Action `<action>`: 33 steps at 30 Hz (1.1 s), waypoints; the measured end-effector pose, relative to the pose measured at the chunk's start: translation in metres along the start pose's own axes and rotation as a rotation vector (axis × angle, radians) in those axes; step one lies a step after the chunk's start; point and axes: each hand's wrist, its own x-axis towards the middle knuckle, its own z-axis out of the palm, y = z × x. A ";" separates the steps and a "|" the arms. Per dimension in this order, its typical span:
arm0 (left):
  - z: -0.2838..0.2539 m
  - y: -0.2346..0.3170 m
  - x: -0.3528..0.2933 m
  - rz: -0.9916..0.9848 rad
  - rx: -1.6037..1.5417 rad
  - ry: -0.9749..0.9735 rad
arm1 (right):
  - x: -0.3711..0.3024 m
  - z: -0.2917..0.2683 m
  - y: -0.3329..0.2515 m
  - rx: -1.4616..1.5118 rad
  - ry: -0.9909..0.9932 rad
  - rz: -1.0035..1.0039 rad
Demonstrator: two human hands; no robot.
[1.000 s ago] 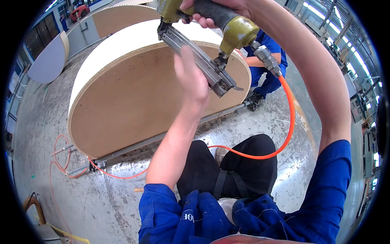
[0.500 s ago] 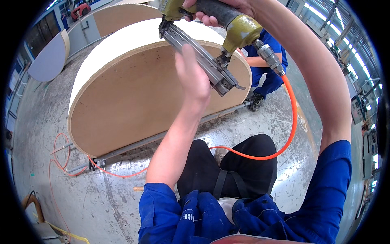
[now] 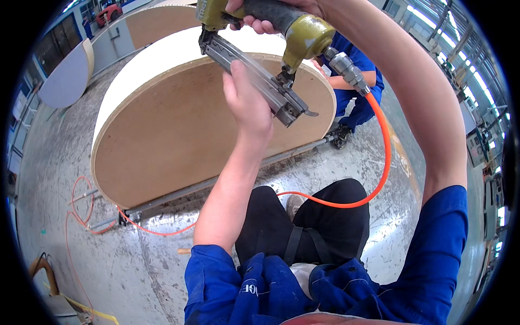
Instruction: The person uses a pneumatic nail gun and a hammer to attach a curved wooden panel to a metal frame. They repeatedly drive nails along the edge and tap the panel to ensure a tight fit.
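My right hand (image 3: 261, 25) grips the dark handle of an olive-yellow pneumatic nail gun (image 3: 310, 37), raised in front of me at the top of the view. Along the gun's long metal magazine lies my left hand (image 3: 250, 106), thumb pointing up against it; its other fingers are partly hidden. An orange air hose (image 3: 387, 146) runs from the metal coupling at the handle's end down past my knees. Behind the gun stands a large half-round wooden piece (image 3: 173, 130), with a tan flat face and a white curved side.
A metal bar clamp (image 3: 173, 196) lies along the wooden piece's lower edge. Beyond its right end crouches a person in blue (image 3: 346, 105). Thin orange hose (image 3: 81, 216) loops over the floor at left. Another curved panel (image 3: 67, 81) stands farther back.
Both hands and the nail gun have shifted slightly left and up. The hose has moved left with them, and the left hand is less blurred now.
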 end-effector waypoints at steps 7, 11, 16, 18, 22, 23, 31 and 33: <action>-0.003 0.000 0.001 -0.010 -0.015 -0.010 | 0.003 0.004 -0.001 -0.026 0.009 0.016; -0.001 0.002 0.002 0.013 -0.060 -0.061 | 0.003 0.003 -0.002 0.009 0.020 0.028; -0.004 0.005 0.003 0.022 -0.036 -0.127 | 0.002 0.004 -0.006 0.027 0.002 0.006; -0.005 0.007 0.003 0.001 -0.010 -0.098 | 0.002 0.008 -0.007 0.006 0.013 0.002; -0.006 0.008 0.003 -0.009 -0.011 -0.002 | 0.005 0.010 -0.007 0.012 0.012 -0.007; -0.005 0.009 0.003 -0.011 -0.015 0.007 | 0.006 0.010 -0.007 0.008 0.001 -0.011; -0.011 0.009 0.009 0.073 -0.066 -0.034 | 0.011 0.015 -0.013 -0.055 -0.060 0.019; -0.015 0.006 0.012 0.105 -0.087 -0.057 | 0.012 0.017 -0.014 -0.048 -0.061 0.019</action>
